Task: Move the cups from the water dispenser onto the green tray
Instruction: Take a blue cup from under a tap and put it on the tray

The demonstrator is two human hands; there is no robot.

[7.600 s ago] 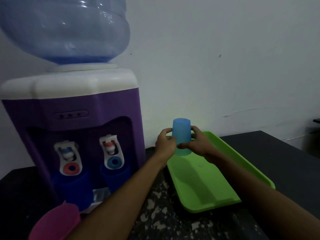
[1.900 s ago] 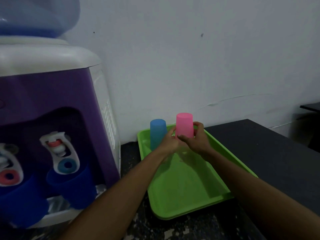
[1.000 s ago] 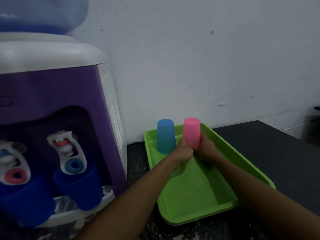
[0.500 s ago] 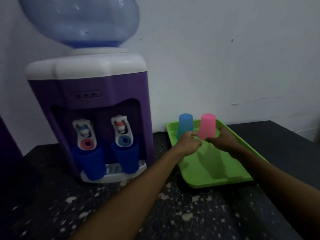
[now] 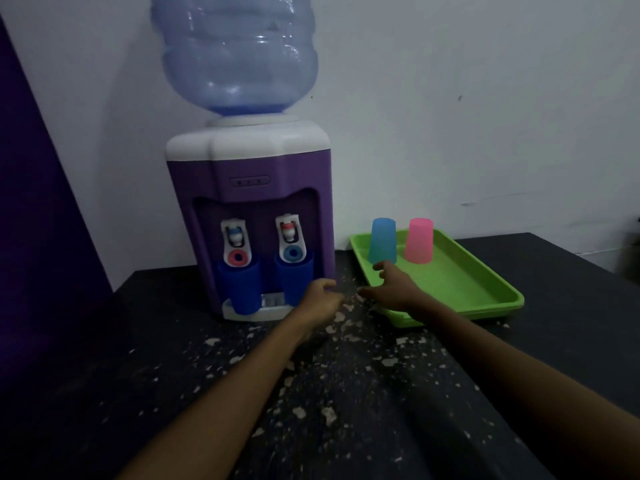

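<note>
A light blue cup (image 5: 382, 240) and a pink cup (image 5: 419, 240) stand upside down side by side at the far end of the green tray (image 5: 464, 285). The purple water dispenser (image 5: 249, 216) stands left of the tray, with two dark blue cups (image 5: 239, 289) (image 5: 294, 280) under its taps. My left hand (image 5: 320, 299) hovers just right of the dispenser's base, fingers loosely curled and holding nothing. My right hand (image 5: 389, 289) is over the tray's near left corner, fingers spread and empty.
The dark speckled countertop (image 5: 346, 393) runs toward me. A big clear water bottle (image 5: 239, 53) tops the dispenser. A purple panel (image 5: 38, 220) fills the left edge. The white wall is right behind the tray and dispenser.
My right hand let go of the pink cup, which now stands on the tray beside the blue one. Both hands pulled back toward the dispenser, and the view backed away.
</note>
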